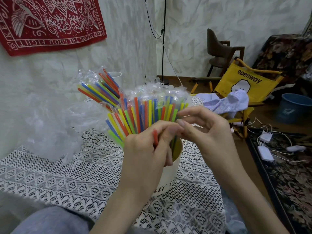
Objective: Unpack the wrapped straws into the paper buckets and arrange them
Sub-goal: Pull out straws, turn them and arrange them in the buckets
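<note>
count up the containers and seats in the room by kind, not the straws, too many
paper buckets: 2, the near one under the hands and a far one behind the straws
chairs: 2, a brown one and a yellow folding one
blue plastic bucket: 1
total: 5

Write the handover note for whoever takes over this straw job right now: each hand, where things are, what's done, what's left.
Left hand pinches one red straw over the near paper bucket.
Right hand pinches at the straw tips beside it.
Done: the near bucket holds many unwrapped straws.
Left: wrapped straws stand behind in the far paper bucket; unwrap, arrange.
Empty wrappers lie piled left on the lace tablecloth.
</note>
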